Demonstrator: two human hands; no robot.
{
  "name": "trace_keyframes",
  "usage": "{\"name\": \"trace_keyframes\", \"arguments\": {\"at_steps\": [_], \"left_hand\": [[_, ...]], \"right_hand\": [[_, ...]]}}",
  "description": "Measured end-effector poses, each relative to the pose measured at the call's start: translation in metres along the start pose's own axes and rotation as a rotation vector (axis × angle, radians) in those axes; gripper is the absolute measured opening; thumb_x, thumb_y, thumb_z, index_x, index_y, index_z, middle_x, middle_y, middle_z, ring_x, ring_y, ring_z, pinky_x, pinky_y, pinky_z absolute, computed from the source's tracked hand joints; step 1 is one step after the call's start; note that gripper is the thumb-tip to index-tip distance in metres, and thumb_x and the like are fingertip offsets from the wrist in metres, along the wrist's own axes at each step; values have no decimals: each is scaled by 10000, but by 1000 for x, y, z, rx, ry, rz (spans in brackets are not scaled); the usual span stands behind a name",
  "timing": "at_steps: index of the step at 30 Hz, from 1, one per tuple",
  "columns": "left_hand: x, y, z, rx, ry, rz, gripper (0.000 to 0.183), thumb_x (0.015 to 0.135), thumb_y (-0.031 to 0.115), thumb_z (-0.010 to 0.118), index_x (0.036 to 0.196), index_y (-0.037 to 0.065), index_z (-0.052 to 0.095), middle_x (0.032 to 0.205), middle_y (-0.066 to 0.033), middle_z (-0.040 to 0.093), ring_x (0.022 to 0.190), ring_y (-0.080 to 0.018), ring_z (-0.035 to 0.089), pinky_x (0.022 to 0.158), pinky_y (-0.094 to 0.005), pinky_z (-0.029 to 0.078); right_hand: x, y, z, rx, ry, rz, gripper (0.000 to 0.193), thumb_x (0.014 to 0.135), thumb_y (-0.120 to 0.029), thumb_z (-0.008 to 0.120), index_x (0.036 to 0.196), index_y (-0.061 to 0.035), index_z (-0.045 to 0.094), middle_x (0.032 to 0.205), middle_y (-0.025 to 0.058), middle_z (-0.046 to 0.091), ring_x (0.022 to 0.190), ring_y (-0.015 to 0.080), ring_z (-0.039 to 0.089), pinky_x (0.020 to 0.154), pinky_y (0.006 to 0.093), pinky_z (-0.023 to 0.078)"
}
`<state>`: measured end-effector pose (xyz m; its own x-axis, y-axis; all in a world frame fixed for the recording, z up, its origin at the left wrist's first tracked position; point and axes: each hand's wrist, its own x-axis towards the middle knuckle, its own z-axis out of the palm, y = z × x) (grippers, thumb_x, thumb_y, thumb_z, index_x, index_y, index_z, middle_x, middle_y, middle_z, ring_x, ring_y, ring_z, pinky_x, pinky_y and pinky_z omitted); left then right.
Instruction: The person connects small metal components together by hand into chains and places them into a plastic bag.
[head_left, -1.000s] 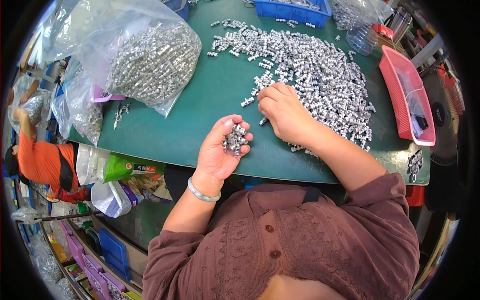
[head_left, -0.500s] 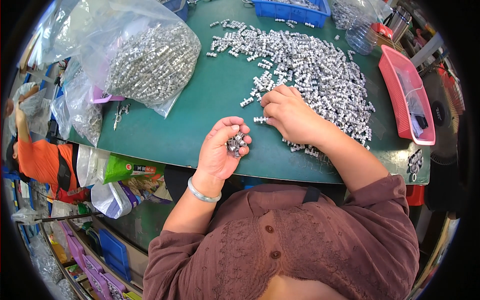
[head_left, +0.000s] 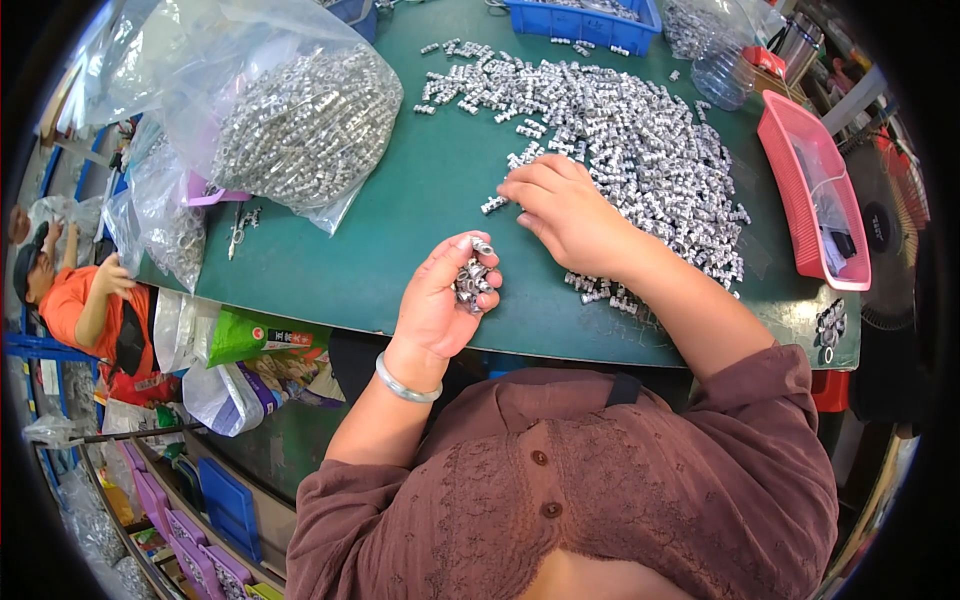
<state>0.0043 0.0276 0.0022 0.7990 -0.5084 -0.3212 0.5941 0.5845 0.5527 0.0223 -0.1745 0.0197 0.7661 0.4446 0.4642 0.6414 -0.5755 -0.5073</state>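
My left hand (head_left: 435, 300), palm up and fingers curled, holds several small silvery metal fittings (head_left: 468, 285). One more fitting (head_left: 481, 246) sits at the thumb and forefinger, on top of the others. To its right, my right hand (head_left: 570, 215) hangs over the near left side of a large pile of the same fittings (head_left: 640, 130). Its thumb and fingers are apart, with the fingertips close beside a single fitting (head_left: 493, 204) lying on the green table (head_left: 420, 170). The palm side of my right hand is hidden.
A big clear bag of fittings (head_left: 310, 130) stands on the left. At the back is a blue bin (head_left: 585, 28); a pink basket (head_left: 815, 190) and a clear plastic jar (head_left: 722, 78) are on the right. A person in orange (head_left: 85, 310) is beyond the table's left end.
The fitting near my right fingertips has gone from the table, and one now shows at my left thumb. My right hand has shifted slightly left and away from me. The other person has turned.
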Motion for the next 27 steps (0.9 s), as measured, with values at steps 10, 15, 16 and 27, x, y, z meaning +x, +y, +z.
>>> {"name": "trace_keyframes", "arguments": {"at_steps": [10, 15, 16, 27], "left_hand": [[0, 2, -5, -51, -34, -35, 148, 905, 206, 511, 935, 71, 562, 816, -46, 562, 693, -158, 524, 497, -234, 419], [0, 2, -9, -101, -80, -16, 164, 870, 202, 524, 957, 68, 561, 867, -73, 570, 739, -192, 540, 520, -248, 442], [0, 1, -8, -101, -80, -17, 164, 870, 202, 524, 957, 68, 561, 867, -73, 570, 739, -192, 540, 520, -248, 442], [-2, 0, -3, -6, 16, 27, 178, 902, 239, 538, 954, 70, 557, 872, -80, 593, 725, -193, 559, 519, -250, 450]], "right_hand": [[-2, 1, 7, -468, -86, -7, 181, 748, -143, 585, 895, -51, 640, 1125, 85, 542, 1118, 278, 436, 933, 446, 320], [0, -4, 9, -425, -52, 4, 251, 710, -240, 674, 882, -58, 643, 1074, 74, 556, 1098, 270, 441, 917, 441, 319], [1, -5, 10, -436, -23, 15, 262, 705, -259, 684, 880, -69, 645, 1056, 73, 557, 1085, 265, 445, 913, 436, 319], [-1, -3, 10, -434, -47, -34, 181, 712, -89, 646, 891, -73, 624, 880, 52, 575, 927, 250, 496, 857, 374, 358]]}}
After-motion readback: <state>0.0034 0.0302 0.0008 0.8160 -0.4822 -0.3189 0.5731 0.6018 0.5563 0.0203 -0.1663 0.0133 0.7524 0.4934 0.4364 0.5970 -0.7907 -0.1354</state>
